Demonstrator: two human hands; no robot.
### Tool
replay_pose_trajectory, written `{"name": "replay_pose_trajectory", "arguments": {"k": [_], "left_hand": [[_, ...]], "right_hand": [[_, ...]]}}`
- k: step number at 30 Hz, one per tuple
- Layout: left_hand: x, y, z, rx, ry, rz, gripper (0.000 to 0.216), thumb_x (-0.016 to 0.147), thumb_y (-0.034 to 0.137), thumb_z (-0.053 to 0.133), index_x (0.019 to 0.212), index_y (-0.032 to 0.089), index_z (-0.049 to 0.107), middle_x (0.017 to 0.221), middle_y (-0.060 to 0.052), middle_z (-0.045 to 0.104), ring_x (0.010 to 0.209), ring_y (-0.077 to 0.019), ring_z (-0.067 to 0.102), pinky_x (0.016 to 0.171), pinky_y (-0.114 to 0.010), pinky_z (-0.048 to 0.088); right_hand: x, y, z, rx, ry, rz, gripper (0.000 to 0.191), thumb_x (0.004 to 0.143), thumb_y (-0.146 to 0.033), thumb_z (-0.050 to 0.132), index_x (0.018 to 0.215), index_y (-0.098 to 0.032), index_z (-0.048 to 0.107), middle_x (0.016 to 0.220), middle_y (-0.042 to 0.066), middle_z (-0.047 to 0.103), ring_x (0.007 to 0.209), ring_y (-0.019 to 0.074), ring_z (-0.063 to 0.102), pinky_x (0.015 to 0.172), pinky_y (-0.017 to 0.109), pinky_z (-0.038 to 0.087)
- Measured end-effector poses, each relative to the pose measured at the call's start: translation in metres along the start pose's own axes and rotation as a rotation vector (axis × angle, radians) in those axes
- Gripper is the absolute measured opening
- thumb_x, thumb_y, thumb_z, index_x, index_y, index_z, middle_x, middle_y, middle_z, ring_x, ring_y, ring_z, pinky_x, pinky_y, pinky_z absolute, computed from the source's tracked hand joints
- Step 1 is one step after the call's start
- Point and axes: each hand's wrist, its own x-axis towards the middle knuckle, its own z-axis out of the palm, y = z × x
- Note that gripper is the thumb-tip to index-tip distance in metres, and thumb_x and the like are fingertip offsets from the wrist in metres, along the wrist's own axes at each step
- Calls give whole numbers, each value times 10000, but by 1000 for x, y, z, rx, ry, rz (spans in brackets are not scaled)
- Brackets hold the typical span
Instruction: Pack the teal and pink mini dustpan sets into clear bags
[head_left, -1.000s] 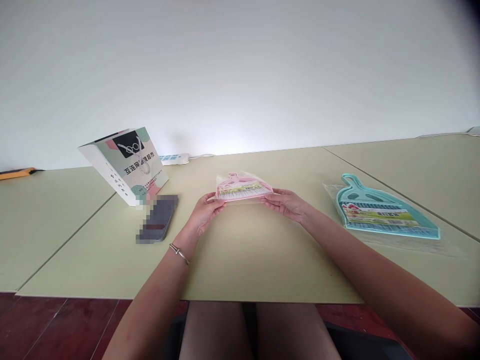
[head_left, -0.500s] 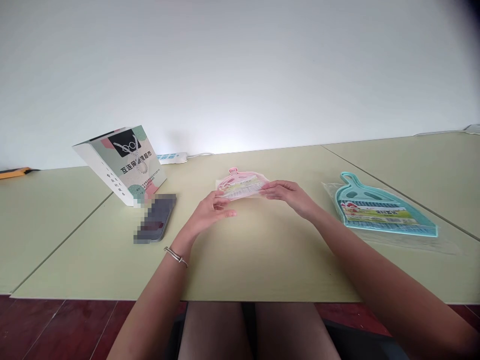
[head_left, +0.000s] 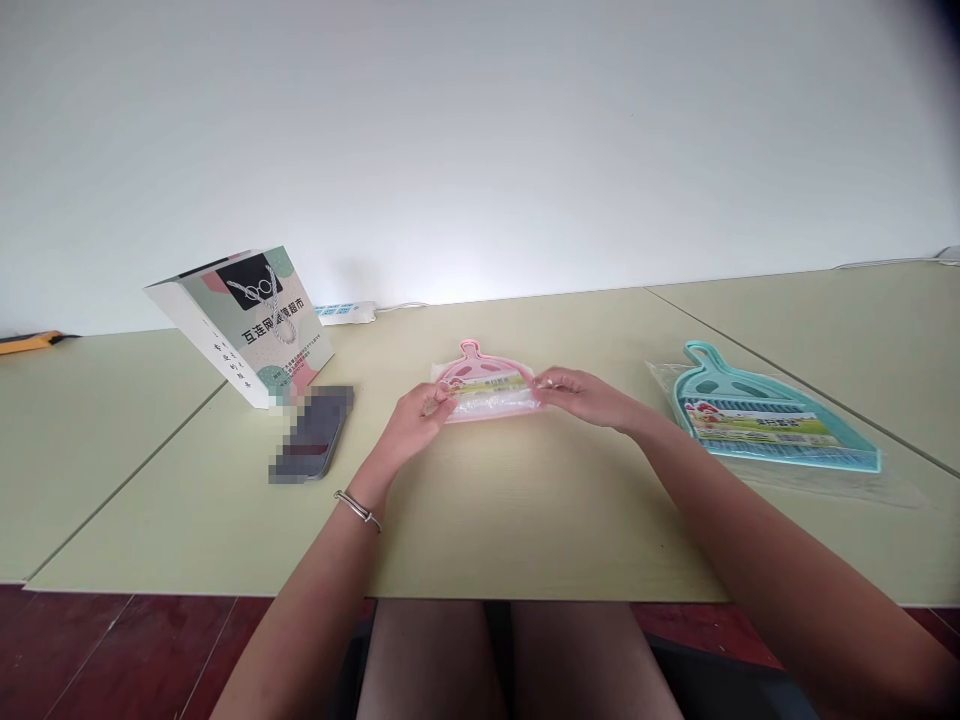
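A small pink dustpan (head_left: 491,367) lies in a clear plastic bag (head_left: 495,402) at the middle of the table, its handle pointing away from me. A printed label shows across it. My left hand (head_left: 415,418) pinches the bag's left side between thumb and fingers. On the opposite side, my right hand (head_left: 583,396) has its fingers closed on the bag's right edge. To the right lies a larger turquoise dustpan (head_left: 739,385), also bagged, with a blue ribbed part and a label inside; neither hand touches it.
A paper shopping bag (head_left: 262,325) with rope handles stands on the left of the table (head_left: 525,520). In front of it lies a dark phone (head_left: 319,435). Behind are a white power strip (head_left: 349,313) and the wall. An orange object (head_left: 30,342) sits far left.
Both hands have closed on the bag's sides; my left thumb has come in to pinch it. The bag's near part has shifted, uncovering more of the pink dustpan and its label.
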Motion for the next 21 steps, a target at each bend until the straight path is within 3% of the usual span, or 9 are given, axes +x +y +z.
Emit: {"name": "replay_pose_trajectory", "arguments": {"k": [3,7,10,13,16,19,21], "left_hand": [[0,-5,4,71,-19,-84,181,792,295,557,648,200,502,854,-38,592,897,-203,582,820,-355,454],[2,-13,10,91,50,-144,135,735,219,615,699,181,490,989,-55,507,787,-145,576,768,-314,472],[3,-14,10,56,61,-304,297,700,276,678,920,179,503,1083,-82,523,719,-130,579,721,-300,463],[7,-13,6,-68,53,-418,518,668,434,707,1061,176,491,982,-69,613,741,-156,588,662,-268,438],[12,-14,2,-225,38,-469,451,707,560,624,903,159,561,688,-15,617,534,-118,517,514,-237,365],[15,-18,2,-392,3,-470,365,703,491,661,643,158,525,466,43,487,383,-63,380,418,-212,256],[15,-18,5,-482,18,-462,316,713,407,674,623,158,502,445,49,476,368,-56,390,399,-198,254]], "right_hand": [[-1,3,4,-19,-176,59,232,722,-407,603,645,-203,522,663,-34,500,603,111,427,550,238,307],[-1,5,16,-18,-77,62,220,666,-293,620,663,-214,415,649,-56,445,571,97,390,521,226,294],[1,7,21,-38,-41,52,195,654,-246,605,787,-228,464,668,-61,458,570,103,419,525,230,325],[3,11,23,-83,-98,8,170,684,-250,571,852,-220,562,652,-53,451,569,106,432,535,237,338],[7,14,23,-86,-103,-64,150,719,-269,536,801,-203,644,710,-15,506,610,117,468,573,257,373],[8,13,19,-64,-12,-176,159,729,-281,533,745,-205,672,825,28,587,761,162,540,723,312,425],[7,10,14,-79,79,-255,161,727,-274,530,667,-213,667,874,42,624,906,202,546,847,356,406]]}}
